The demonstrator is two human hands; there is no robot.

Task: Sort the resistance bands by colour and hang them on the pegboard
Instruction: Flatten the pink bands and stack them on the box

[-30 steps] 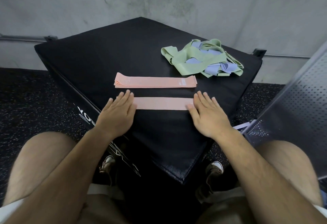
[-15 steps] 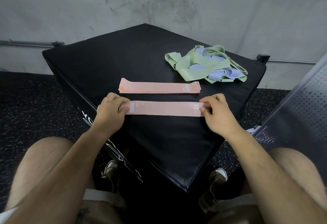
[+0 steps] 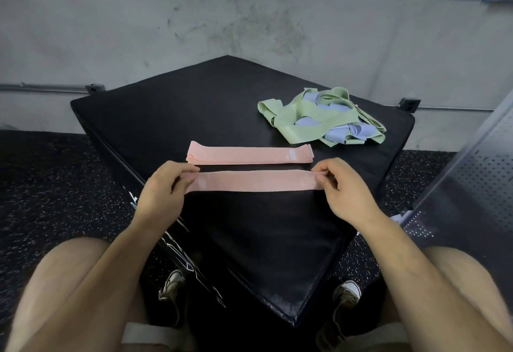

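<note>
Left hand (image 3: 161, 193) and right hand (image 3: 347, 190) each pinch an end of a pink band (image 3: 255, 181), stretched flat between them over the worktop (image 3: 194, 118). Pink stack (image 3: 249, 153) just beyond; green-blue tangle (image 3: 324, 121) farther beyond the right hand.

Left hand (image 3: 161, 193) and right hand (image 3: 347, 193), flat earlier, now pinch the pink band (image 3: 255, 182).

Two hands (image 3: 159, 196) (image 3: 351, 197), one held band (image 3: 255, 181)
</note>
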